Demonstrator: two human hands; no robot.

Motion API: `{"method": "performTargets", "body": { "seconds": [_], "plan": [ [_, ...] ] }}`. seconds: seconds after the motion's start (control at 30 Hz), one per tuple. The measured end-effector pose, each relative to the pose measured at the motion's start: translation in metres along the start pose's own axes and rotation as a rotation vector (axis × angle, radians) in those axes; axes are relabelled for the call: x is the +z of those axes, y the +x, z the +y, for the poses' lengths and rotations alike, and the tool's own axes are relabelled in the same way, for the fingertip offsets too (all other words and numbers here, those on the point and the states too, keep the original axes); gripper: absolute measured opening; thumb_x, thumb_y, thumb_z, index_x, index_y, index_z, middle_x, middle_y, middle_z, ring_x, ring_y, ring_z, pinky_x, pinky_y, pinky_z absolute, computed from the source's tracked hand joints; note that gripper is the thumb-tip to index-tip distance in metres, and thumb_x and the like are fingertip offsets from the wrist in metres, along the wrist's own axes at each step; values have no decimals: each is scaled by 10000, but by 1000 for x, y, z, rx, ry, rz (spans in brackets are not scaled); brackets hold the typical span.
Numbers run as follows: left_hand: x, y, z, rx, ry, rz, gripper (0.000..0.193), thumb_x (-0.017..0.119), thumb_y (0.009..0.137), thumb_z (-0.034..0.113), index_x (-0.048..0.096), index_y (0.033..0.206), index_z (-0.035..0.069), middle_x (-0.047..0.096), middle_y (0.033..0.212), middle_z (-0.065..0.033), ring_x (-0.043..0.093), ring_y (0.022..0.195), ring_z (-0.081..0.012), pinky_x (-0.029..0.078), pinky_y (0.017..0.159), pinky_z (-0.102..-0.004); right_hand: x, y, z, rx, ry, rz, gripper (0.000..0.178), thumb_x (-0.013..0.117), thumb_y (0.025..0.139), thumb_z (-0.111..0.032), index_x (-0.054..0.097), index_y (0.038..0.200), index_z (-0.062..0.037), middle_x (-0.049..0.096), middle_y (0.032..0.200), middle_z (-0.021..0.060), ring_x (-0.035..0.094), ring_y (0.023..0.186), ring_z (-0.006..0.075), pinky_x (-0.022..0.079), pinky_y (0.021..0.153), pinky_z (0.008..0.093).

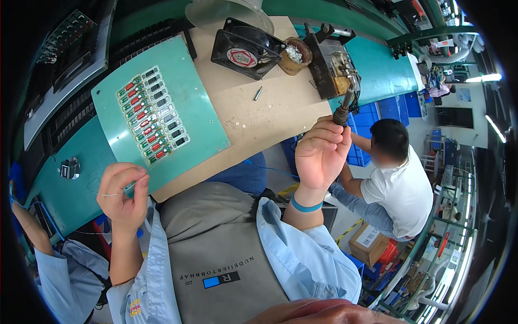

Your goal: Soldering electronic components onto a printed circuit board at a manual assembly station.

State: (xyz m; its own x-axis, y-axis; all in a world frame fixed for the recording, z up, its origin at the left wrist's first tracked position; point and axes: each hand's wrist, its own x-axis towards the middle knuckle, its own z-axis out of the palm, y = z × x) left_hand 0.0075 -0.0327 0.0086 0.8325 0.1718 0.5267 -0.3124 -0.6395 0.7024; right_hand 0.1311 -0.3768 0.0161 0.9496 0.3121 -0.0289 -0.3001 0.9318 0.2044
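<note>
My left hand is closed, thumb against fingers, on a thin strand of solder wire at the near edge of a green plate. A panel of circuit boards with red and black parts lies on that plate. Off to the right, my right hand is closed around the handle of a soldering iron. The iron points up and away, its far end close to a dark, worn iron stand. Whether it touches the stand I cannot tell.
A black fan stands behind the tan board, beside a brown cup of silvery scraps. A small metal rod lies nearer. A co-worker in white sits at right; another person's sleeve shows lower left.
</note>
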Motion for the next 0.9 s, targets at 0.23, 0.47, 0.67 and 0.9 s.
{"method": "performTargets", "body": {
  "seconds": [0.23,0.47,0.67,0.9],
  "plan": [
    [2,2,0,2,-4,-16,164,712,767,-77,693,899,19,693,932,-105,604,758,-211,501,691,-302,-4,-2,-2,29,21,-45,401,605,1018,-259,551,1285,35,691,1033,97,670,862,135,569,713,226],
    [6,4,3,-6,-13,-29,159,710,771,-72,694,900,19,693,934,-107,601,760,-212,500,696,-303,-11,-1,-6,23,-38,-123,429,581,1034,-293,541,1308,34,684,1055,109,661,892,145,563,727,230],
    [9,5,6,-14,-27,-39,156,707,773,-72,692,899,18,689,927,-105,602,768,-214,500,706,-304,-8,-2,-8,10,-2,-72,397,597,1019,-266,557,1281,30,691,1033,98,667,864,142,566,713,229],
    [7,5,6,-34,-37,-67,171,705,767,-78,690,907,18,684,927,-102,605,777,-215,502,715,-307,-7,1,-4,13,75,45,304,660,972,-187,613,1195,14,735,951,66,710,790,130,600,693,231]
  ]
}}
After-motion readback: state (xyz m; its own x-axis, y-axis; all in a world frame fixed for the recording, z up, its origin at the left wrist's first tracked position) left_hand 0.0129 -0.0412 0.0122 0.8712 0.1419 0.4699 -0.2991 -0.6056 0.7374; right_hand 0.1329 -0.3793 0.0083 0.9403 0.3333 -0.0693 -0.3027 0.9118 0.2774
